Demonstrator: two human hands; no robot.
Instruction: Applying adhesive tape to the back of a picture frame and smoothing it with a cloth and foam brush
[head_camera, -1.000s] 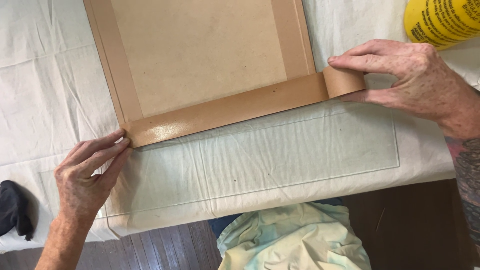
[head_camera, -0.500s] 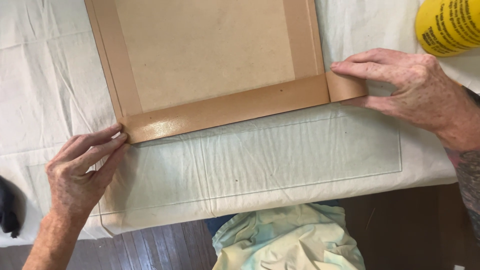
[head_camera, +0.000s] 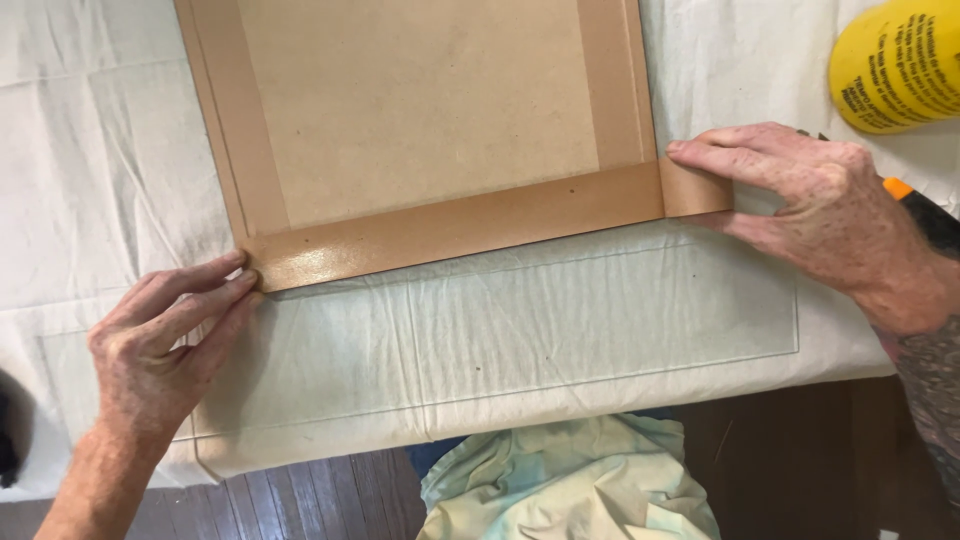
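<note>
Head view | my right hand, fingers flat, has pressed the brown tape end down at frame right | my left hand pins its left end on the board.

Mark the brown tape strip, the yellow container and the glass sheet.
brown tape strip (head_camera: 450, 228), head view, middle of strip
yellow container (head_camera: 895, 65), head view, its side
glass sheet (head_camera: 600, 320), head view, bare middle

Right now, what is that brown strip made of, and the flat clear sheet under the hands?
The brown strip looks like paper tape: thin and slightly glossy, catching light near the left hand; its end sticks out flat under the right hand. The clear sheet seems to be glass or clear plastic, since the cloth shows through and only its edges are visible.
</note>
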